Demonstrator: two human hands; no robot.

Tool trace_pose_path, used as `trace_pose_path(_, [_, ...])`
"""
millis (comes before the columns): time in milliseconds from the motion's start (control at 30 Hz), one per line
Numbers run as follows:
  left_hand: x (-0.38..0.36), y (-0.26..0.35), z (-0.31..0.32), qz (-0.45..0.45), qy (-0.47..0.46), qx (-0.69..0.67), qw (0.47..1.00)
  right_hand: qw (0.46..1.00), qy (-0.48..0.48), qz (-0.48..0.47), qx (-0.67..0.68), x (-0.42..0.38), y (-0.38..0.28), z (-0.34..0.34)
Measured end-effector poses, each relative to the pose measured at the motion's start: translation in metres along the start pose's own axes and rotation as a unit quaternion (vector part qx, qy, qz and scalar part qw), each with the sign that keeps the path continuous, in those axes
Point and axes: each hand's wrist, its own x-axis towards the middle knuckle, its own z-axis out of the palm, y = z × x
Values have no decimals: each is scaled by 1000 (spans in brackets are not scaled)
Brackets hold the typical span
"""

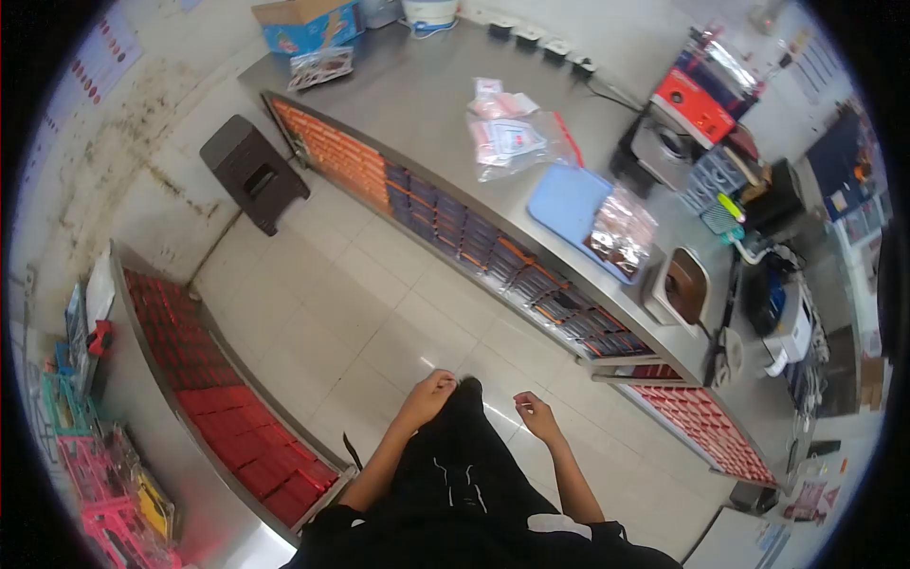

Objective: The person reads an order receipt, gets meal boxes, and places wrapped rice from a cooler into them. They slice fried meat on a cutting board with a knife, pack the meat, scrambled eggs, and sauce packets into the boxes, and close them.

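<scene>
My left hand (427, 398) hangs in front of my dark trousers, over the tiled floor. Its fingers are loosely bent, and nothing shows in them. To the right, my right hand (537, 414) is held in the air with half-curled fingers, some apart, and no object visible there. Neither hand touches a counter. The right hand is nearest to the steel counter (408, 81), whose front shelves hold rows of dark packs (464, 232). The left hand is nearer to the low unit stacked with red packs (237, 427).
A dark stool (251, 171) stands by the stained wall. On the counter are a plastic bag (521, 142), a blue tray (559, 204) with a foil pack (621, 230) over its edge, and a container of brown contents (678, 289). Pink baskets (95, 474) sit at lower left.
</scene>
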Motion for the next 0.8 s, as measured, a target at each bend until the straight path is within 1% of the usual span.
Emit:
trace_pose_path(33, [3,-16,0,-28,-6,-27,999,1000,-17,-9,7,8,5,14])
trace_pose_path(67, [8,-31,-2,-52,-12,-52,997,999,-32,5,11,18,10,24])
trace_pose_path(167, [33,-73,-11,-47,11,-59,997,998,-62,13,12,56,43,63])
trace_pose_path(200, [48,-98,-12,-44,8,-55,998,998,-57,11,16,73,50,77])
trace_pose_path(267, [83,-155,-11,-51,72,-98,991,998,-52,13,35,100,71,111])
trace_pose_path(300, [103,-176,-10,-49,61,-100,992,998,-43,19,34,115,80,127])
trace_pose_path(367, [140,-222,-4,-97,109,30,989,997,-9,-82,-12,144,103,158])
trace_pose_path(400, [156,-253,5,-96,107,28,989,997,-7,-80,-15,158,110,170])
trace_pose_path(433, [172,-284,15,-71,170,176,967,981,-15,-160,-108,174,117,181])
trace_pose_path(467, [192,-313,22,-45,232,320,918,950,-22,-239,-199,192,125,191])
trace_pose_path(500, [211,-323,25,-42,234,321,917,950,-20,-242,-198,208,136,201])
trace_pose_path(567, [244,-338,28,-20,258,324,910,943,38,-260,-203,242,157,221])
trace_pose_path(600, [260,-349,28,-13,264,327,907,941,44,-268,-201,257,169,229])
trace_pose_path(667, [290,-369,23,22,268,388,882,936,61,-267,-222,287,191,242])
trace_pose_path(700, [305,-380,20,35,276,391,877,933,73,-277,-220,299,199,247])
trace_pose_path(800, [322,-397,16,57,271,376,884,931,113,-245,-245,306,211,255])
